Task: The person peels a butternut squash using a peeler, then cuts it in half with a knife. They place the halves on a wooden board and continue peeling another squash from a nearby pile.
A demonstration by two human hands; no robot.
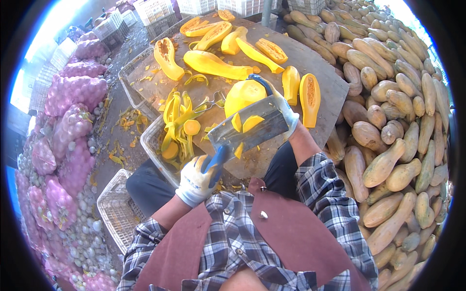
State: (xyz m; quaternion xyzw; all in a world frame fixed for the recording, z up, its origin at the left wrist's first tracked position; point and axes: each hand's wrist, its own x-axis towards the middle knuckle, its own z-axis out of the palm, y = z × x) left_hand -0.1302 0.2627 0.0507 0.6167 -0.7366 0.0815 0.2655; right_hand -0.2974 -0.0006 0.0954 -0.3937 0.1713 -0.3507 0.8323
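My left hand (198, 178), in a white and blue work glove, grips the handle of a wide cleaver (267, 127). Several yellow pieces (253, 123) lie on its tilted blade. Behind the blade, my gloved right hand (278, 102) is closed on the side of a peeled yellow squash (242, 98) with a trimmed end. A metal peeler-like tool (218, 100) lies just left of that squash. Farther off on the board (316, 62) are a whole peeled squash (211, 64) and several halved ones (309, 100) with orange insides.
Peelings (178, 112) and cut ends fill a plastic crate (147, 142) at the board's left edge. Another crate (118, 203) sits by my left knee. Unpeeled squashes (386, 134) are heaped on the right. Purple net sacks (76, 94) line the left side; white crates (154, 11) stand behind.
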